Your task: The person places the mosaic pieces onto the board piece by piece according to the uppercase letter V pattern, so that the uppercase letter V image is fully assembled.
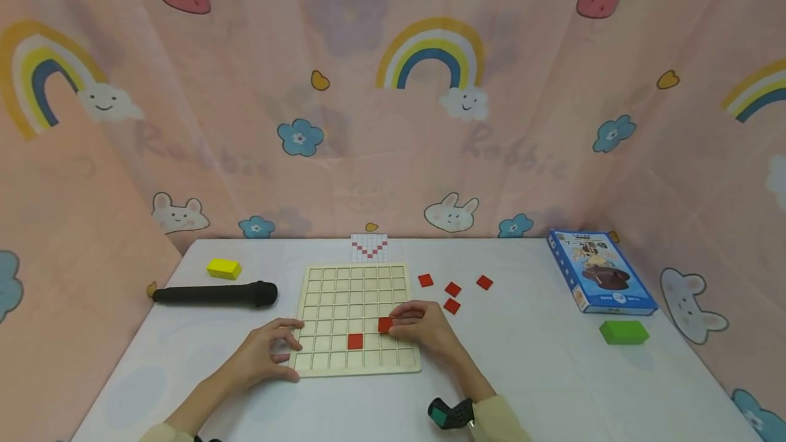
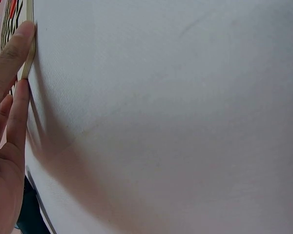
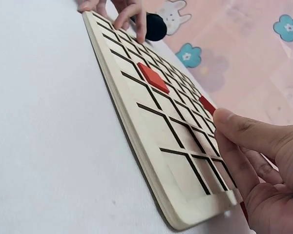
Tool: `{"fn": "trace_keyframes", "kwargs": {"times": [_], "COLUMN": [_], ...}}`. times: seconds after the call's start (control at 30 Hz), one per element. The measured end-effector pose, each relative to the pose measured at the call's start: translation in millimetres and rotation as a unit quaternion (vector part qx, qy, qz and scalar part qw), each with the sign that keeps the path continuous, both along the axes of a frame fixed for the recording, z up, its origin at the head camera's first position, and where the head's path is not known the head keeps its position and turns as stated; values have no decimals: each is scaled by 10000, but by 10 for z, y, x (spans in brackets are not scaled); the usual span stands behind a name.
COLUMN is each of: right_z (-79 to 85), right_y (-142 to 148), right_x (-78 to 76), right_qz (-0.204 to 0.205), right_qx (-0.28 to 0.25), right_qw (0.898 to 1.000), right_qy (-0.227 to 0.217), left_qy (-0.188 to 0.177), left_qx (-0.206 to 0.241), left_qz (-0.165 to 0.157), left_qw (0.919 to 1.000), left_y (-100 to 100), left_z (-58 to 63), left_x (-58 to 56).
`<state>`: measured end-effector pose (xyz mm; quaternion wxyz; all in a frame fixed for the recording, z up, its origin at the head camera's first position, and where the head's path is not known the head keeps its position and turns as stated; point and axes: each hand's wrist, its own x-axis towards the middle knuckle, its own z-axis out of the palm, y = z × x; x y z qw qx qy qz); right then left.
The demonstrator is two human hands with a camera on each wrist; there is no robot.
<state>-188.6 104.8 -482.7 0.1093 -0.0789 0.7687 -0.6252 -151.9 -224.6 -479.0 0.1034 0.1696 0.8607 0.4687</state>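
Note:
A pale wooden grid board (image 1: 322,363) lies flat on the white table. My left hand (image 1: 260,353) rests against its left side, fingers spread along the edge and thumb at the near left corner. In the left wrist view two fairly straight digits of the left hand (image 2: 9,141) touch the board's rim (image 2: 30,53). My right hand (image 1: 426,327) pinches a red square tile (image 1: 385,325) over the right part of the grid. Another red tile (image 1: 355,341) sits in a cell near the lower middle.
Several loose red tiles (image 1: 452,289) lie right of the board. Behind it stands a patterned card (image 1: 369,248). A black microphone (image 1: 211,295) and yellow block (image 1: 224,269) are at left; a blue box (image 1: 602,271) and green block (image 1: 623,332) at right.

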Motion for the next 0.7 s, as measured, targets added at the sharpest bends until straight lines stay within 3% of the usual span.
{"fn": "trace_keyframes", "kwargs": {"times": [0.33, 0.7], "right_z": [-21, -36], "right_y": [-331, -609], "right_x": [-28, -66], "right_qz": [49, 100], "right_qx": [-78, 615], "right_qw": [9994, 9925], "right_qy": [344, 1048], "left_qy": [-66, -17], "left_qx": [15, 107], "left_qz": [2, -25], "left_qw": [10000, 9999], "left_y": [-15, -24], "left_z": [-30, -66], "left_x": [-18, -22]}}
